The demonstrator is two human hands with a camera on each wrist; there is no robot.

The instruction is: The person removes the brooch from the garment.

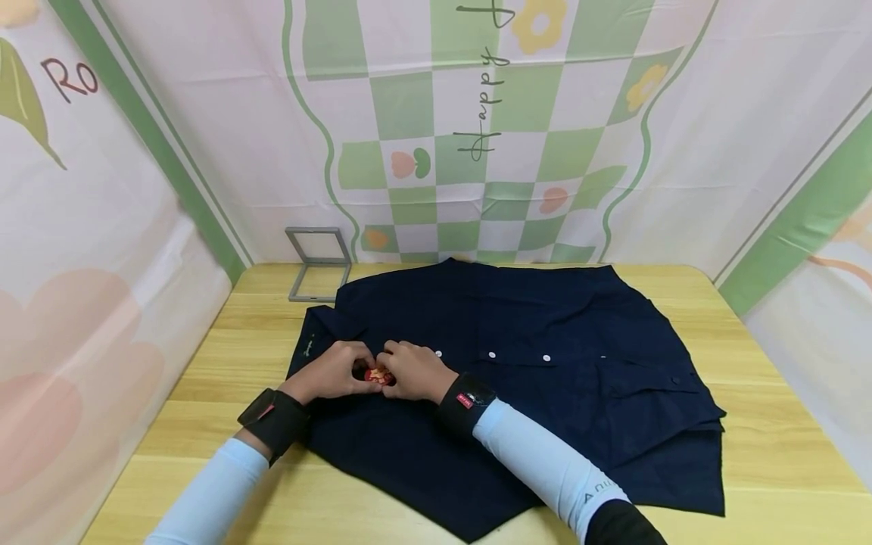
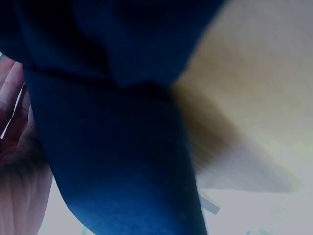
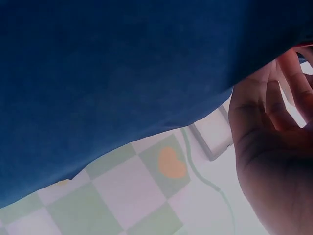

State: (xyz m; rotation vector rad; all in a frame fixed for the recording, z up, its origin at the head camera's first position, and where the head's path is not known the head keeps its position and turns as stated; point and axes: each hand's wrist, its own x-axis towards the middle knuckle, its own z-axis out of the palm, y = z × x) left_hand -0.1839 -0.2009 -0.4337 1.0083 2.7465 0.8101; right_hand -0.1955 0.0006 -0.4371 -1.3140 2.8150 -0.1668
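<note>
A navy button-up shirt (image 1: 518, 424) lies spread on the table, its collar (image 1: 327, 324) toward the left. Near the collar, both hands meet over the shirt front at a small red-and-gold badge (image 1: 378, 376). My left hand (image 1: 338, 369) pinches it from the left with curled fingers and thumb. From the other side my right hand (image 1: 414, 371) grips it, fingers bent over its edge. The fingers cover much of the badge, and its fastening is hidden. In the left wrist view and the right wrist view, dark cloth fills much of the picture beside each hand.
A grey hinged frame (image 1: 320, 261) stands at the table's back left, close to the shirt. White buttons (image 1: 492, 354) run along the shirt's middle. The wooden table (image 1: 225, 363) is bounded at the back by a patterned curtain (image 1: 409, 98), with cloth on both sides.
</note>
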